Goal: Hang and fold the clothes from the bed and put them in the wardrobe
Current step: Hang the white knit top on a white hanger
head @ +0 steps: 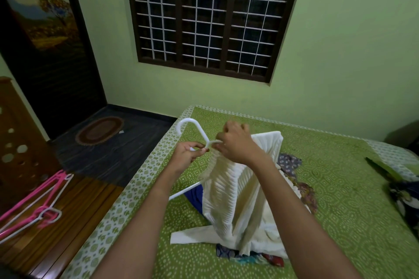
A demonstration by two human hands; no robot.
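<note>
A cream ribbed knit garment (229, 190) is held up above the green bed (328, 188), partly threaded onto a white plastic hanger (192, 127). My left hand (187, 154) pinches the hanger just below its hook. My right hand (235, 142) grips the top of the garment at the hanger's neck. The garment's lower part trails onto the bed, over several patterned clothes (292, 165). One hanger arm pokes out low on the left; the other is hidden in the fabric.
Pink and white hangers (40, 206) lie on the wooden footboard at the left. A dark patterned cloth (403, 195) sits at the bed's right edge. An oval mat (99, 130) lies on the dark floor before a dark door. A barred window is in the green wall.
</note>
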